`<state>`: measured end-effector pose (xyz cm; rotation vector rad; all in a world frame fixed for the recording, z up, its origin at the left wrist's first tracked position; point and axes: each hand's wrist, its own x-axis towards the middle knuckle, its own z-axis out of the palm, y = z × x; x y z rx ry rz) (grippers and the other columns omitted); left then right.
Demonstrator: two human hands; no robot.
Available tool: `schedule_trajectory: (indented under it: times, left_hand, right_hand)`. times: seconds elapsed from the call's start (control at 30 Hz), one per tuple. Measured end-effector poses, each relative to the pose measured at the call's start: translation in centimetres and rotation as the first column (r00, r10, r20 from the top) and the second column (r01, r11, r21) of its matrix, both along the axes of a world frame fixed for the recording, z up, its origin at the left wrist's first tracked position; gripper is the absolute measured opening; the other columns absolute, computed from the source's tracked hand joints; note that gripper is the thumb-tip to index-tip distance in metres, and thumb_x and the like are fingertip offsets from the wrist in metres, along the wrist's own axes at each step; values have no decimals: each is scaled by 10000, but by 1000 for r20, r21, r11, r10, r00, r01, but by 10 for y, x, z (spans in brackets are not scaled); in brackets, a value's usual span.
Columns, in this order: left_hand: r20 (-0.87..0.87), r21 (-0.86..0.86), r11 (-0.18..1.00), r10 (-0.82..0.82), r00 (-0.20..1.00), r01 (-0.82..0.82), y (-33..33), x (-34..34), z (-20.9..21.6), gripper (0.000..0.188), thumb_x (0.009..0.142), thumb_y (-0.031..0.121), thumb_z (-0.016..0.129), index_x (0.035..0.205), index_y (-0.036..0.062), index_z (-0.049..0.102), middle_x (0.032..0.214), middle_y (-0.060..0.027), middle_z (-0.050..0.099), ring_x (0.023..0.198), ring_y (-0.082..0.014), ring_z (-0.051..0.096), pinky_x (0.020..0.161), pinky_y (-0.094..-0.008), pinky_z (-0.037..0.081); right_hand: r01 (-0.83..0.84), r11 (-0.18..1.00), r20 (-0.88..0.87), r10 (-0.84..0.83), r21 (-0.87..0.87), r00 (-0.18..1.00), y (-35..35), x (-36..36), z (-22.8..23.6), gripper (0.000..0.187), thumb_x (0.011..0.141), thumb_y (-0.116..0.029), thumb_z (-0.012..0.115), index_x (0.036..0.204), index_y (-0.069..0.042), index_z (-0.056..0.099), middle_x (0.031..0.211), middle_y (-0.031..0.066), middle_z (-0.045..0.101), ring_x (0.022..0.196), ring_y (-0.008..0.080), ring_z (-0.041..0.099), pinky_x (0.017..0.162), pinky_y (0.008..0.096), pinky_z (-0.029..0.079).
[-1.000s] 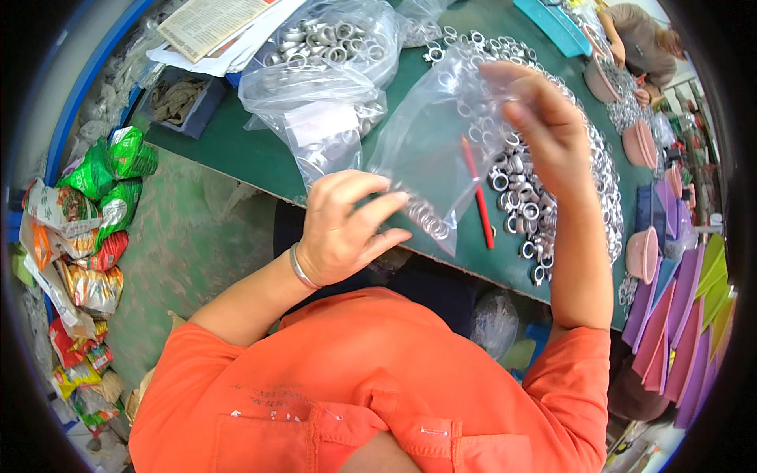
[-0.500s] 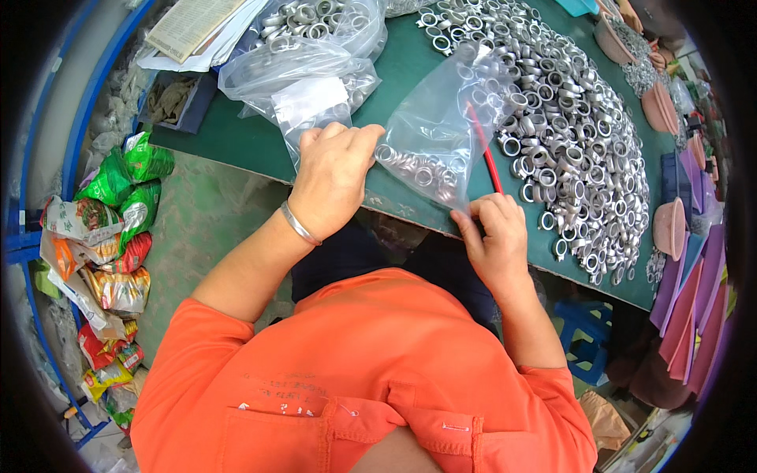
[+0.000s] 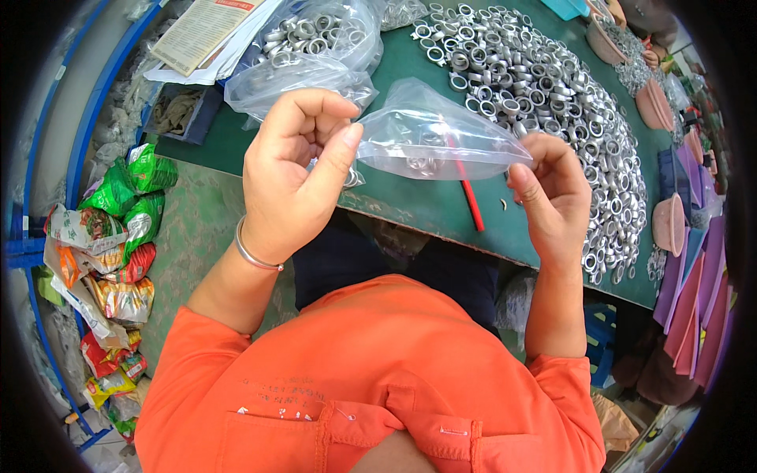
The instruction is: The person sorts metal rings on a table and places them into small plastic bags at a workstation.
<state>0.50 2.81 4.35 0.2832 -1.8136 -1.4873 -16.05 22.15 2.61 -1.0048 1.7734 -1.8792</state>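
A clear plastic bag (image 3: 441,146) is stretched wide between my two hands above the table. My left hand (image 3: 292,169), with fingers curled, pinches its left end near the thumb tip. My right hand (image 3: 556,193) pinches the opposite corner between thumb and fingers. Some metal rings (image 3: 422,163) show blurrily through the film; a few more shine beside my left wrist. Partly under the bag lies a red pen-like stick (image 3: 471,201). A big heap of silvery metal rings (image 3: 544,87) spreads beyond and beside my right hand.
A larger clear bag of rings (image 3: 303,67) sits at the back left, near papers (image 3: 201,35) and a dark box with a cloth (image 3: 181,114). Pink bowls (image 3: 669,227) line the right side. The green table's front edge (image 3: 410,225) runs before me.
My hands have lifted and moved apart, the left one turning palm inward. The small bag has gone from hanging upright with rings at its bottom to stretched sideways between them.
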Motion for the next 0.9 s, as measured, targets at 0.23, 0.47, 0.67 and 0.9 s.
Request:
schedule_trajectory:
  times: [0.23,0.47,0.67,0.9]
  left_hand:
    - [-238,109,986,-96,967,124,-2,-10,-11,273,909,8,599,1154,13,478,906,-52,560,676,-79,522,525,-208,455]
    - [396,-74,991,-73,915,111,24,-3,-83,488,736,30,802,1093,58,471,910,-34,475,674,-51,529,549,-179,449]
    - [347,-241,963,-31,937,121,24,0,-85,255,767,-61,698,979,0,570,924,-75,517,651,-105,557,540,-219,468]
    - [334,-497,866,141,932,48,1,4,-74,163,778,-64,663,920,-6,610,920,-100,561,652,-204,571,592,-276,476]
  right_hand:
    - [-108,993,47,106,51,993,-26,-13,3,172,865,-43,681,1026,6,647,896,28,640,703,52,557,580,188,441]
    - [202,960,85,-189,-193,978,-23,-49,21,156,956,-148,585,953,2,629,927,88,681,623,84,547,525,211,447]
    - [470,838,-871,-426,-278,245,0,-108,10,200,845,49,614,1031,-11,653,955,111,678,777,226,636,713,311,518]
    - [749,658,-996,10,73,88,3,-71,-7,587,661,172,525,1162,-110,648,1237,112,578,1108,319,546,936,388,425]
